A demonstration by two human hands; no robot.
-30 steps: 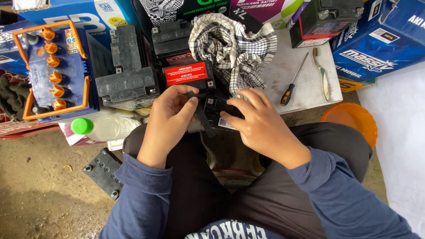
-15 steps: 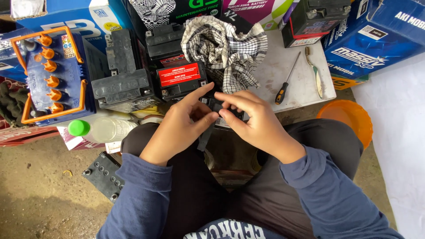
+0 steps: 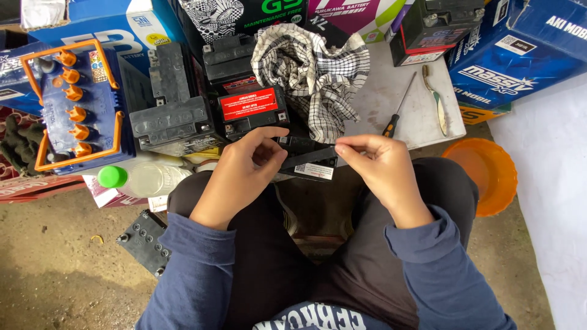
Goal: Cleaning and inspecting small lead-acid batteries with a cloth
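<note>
A small black battery lies at the person's knees, at the near edge of the clutter, with a white rectangular label on its near side. Just behind it stands another black battery with a red rectangular label on top. To the left sits a blue battery with an orange handle and orange caps. Blue cardboard boxes with white lettering stand at the far right, and a black-and-green box lies along the top edge.

The left hand reaches forward, palm down, its fingers curled against the left end of the small black battery. The right hand is held just right of the battery, thumb and forefinger pinched together near its corner; whether they grip a thin strip or only the battery's edge is hard to tell.

A black-and-white checked cloth is heaped behind the battery, on the white table. On the table lie a screwdriver with an orange-and-black handle and a slim metal tool. An orange bowl rests on the floor beside the right knee. A clear bottle with a green cap lies left of the left wrist, and a black cell cover on the floor below it.
</note>
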